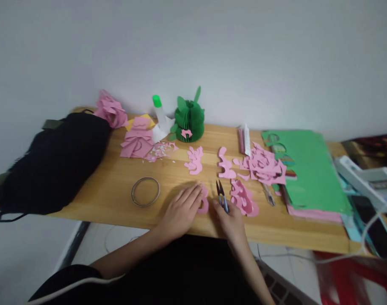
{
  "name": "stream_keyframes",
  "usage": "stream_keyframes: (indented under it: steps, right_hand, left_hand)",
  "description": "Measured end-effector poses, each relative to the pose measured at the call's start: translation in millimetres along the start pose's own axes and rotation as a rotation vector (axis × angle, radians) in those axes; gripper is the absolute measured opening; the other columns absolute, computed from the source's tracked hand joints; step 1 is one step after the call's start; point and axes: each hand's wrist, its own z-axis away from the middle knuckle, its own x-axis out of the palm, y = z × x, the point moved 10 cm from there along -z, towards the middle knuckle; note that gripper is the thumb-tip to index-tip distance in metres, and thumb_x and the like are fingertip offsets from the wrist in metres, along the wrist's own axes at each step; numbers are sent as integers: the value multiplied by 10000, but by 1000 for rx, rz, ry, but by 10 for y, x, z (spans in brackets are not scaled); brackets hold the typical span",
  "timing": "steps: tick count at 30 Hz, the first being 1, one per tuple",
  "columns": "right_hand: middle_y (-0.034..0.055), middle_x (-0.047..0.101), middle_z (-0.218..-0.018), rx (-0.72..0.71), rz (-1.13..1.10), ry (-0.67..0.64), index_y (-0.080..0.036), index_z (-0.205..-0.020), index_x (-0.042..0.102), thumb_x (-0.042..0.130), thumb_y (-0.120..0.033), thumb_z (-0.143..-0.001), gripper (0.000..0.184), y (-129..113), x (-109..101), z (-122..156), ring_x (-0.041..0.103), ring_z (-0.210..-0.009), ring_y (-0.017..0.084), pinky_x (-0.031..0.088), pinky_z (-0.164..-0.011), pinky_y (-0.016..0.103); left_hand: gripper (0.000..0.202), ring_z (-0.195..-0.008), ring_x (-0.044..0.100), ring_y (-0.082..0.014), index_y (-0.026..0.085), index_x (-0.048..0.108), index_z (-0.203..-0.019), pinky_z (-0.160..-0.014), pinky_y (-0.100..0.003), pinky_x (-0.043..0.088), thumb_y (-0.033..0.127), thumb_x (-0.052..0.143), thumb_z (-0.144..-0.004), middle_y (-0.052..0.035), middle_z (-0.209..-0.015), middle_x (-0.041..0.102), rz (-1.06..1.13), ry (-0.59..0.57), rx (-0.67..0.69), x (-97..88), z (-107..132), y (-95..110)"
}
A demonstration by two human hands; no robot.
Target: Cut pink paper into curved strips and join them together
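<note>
My left hand (181,209) lies flat with fingers stretched out on a pink paper cut-out (205,203) near the table's front edge. Just to its right, my right hand (230,220) is closed around small blue-handled snips (222,195), their black blades pointing away from me. More pink petal shapes lie close by: one pile (243,198) beside the snips, two pieces (195,160) (225,165) further back, and a larger heap (263,164) to the right.
A black bag (53,163) fills the wooden table's (117,186) left end. A tape ring (145,191), glue bottle (158,111), green paper ornament (189,120), pink paper flower (110,111) and green paper stack (303,169) also sit there. Cables and devices (368,186) crowd the right.
</note>
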Motion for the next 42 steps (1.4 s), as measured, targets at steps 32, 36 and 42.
stream_keyframes:
  steps: [32, 36, 42]
  right_hand:
    - [-142, 250, -376, 97, -795, -372, -207, -540, 394, 777, -446, -700, 480, -1116, 407, -165, 140, -296, 8, 120, -299, 162]
    - [-131, 320, -454, -121, -560, -30, -194, -783, 598, 753, -374, -735, 243, -1087, 29, -260, 203, -361, 32, 179, -348, 176]
    - [-102, 373, -497, -432, -108, -235, -194, -947, 688, 689, -205, -728, 220, -1403, 197, -49, 325, -427, 68, 299, -425, 209]
  left_hand:
    - [279, -759, 652, -125, 197, 617, -1076, -744, -258, 546, 105, 645, -814, -9, -858, 691, 807, 307, -209, -978, -328, -447]
    - [369, -755, 666, -132, 194, 605, -1153, -747, -267, 553, 65, 608, -808, -9, -839, 712, 844, 342, -261, -1050, -363, -521]
    - [308, -839, 702, -143, 180, 616, -1116, -770, -263, 556, 90, 599, -822, -38, -949, 747, 812, 322, -285, -1111, -433, -528]
